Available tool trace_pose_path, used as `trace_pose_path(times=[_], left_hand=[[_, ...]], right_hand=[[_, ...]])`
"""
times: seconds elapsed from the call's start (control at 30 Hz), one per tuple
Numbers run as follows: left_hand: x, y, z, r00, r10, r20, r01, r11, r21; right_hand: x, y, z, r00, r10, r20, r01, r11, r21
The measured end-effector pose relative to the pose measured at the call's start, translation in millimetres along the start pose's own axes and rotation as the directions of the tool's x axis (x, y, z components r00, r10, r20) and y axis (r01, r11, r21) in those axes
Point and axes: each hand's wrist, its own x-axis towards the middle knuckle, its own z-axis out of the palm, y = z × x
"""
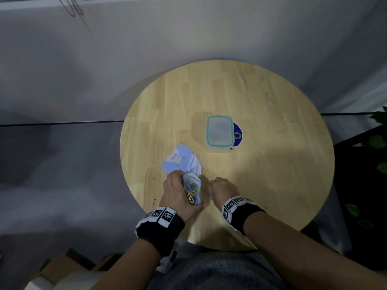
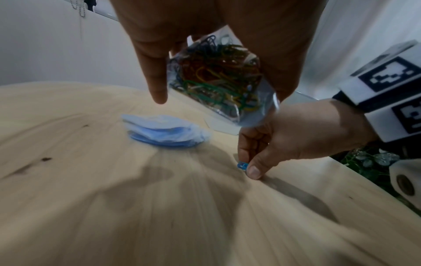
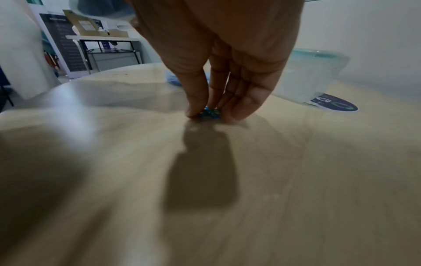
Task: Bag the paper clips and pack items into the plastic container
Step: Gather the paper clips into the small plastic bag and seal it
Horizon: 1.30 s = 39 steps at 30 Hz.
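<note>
Most clips sit in the bag (image 1: pixel 191 190) gripped by the left hand (image 1: pixel 178 195), the right hand (image 2: pixel 284 136) pinches a stray blue clip (image 2: pixel 242 165) off the worktop (image 1: pixel 261 174), and the container (image 1: pixel 219 133) looks unpacked.

Left hand (image 2: pixel 205 45) grips clip bag (image 2: pixel 218 79); right hand (image 2: pixel 284 136) pinches blue clip (image 2: pixel 242 165).

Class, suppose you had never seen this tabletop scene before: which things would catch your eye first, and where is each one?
First, the clear plastic bag of coloured paper clips, gripped by the left hand at the near edge of the round wooden table. Beside it, the right hand pinches a small blue paper clip against the tabletop. Farther back stands the translucent plastic container with a teal-rimmed lid, with pale blue paper cut-outs to its left.
</note>
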Motion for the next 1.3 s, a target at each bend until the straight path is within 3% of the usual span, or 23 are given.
trace_pose_path(times=[0.2, 0.3, 0.37, 0.53, 0.8, 1.03, 1.17, 1.3], left_hand=[[5, -1, 3, 0.999, 0.046, -0.015, -0.046, 0.999, -0.018], [4, -4, 3, 1.0, 0.008, 0.02, -0.008, 1.0, -0.002], [4, -4, 1, 0.999, -0.013, 0.042, 0.013, 1.0, -0.007], [7, -6, 1, 0.999, -0.026, 0.02, 0.027, 0.999, -0.032], [6, -12, -1, 0.999, -0.032, -0.004, 0.031, 0.999, -0.027], [5, -12, -3, 0.999, -0.028, 0.014, 0.029, 0.999, -0.027], [4, -13, -2, 0.996, -0.035, 0.077, 0.036, 0.999, -0.006], [6, -10, -3, 0.994, -0.068, 0.087, 0.071, 0.997, -0.036]], right_hand=[[-9, 7, 4, 0.996, -0.083, 0.041, 0.088, 0.985, -0.148], [-10, 14, 13, 0.997, -0.074, -0.019, 0.071, 0.989, -0.128], [-13, 14, 12, 0.996, -0.084, 0.016, 0.085, 0.993, -0.08], [-9, 12, 18, 0.996, -0.079, -0.036, 0.076, 0.993, -0.095], [-10, 19, 15, 0.997, 0.009, -0.072, -0.002, 0.994, 0.107], [-12, 5, 19, 0.994, 0.108, -0.012, -0.108, 0.989, -0.102], [-12, 1, 17, 0.998, 0.068, -0.002, -0.067, 0.979, -0.191], [-13, 5, 17, 1.0, -0.015, -0.003, 0.014, 0.987, -0.16]])
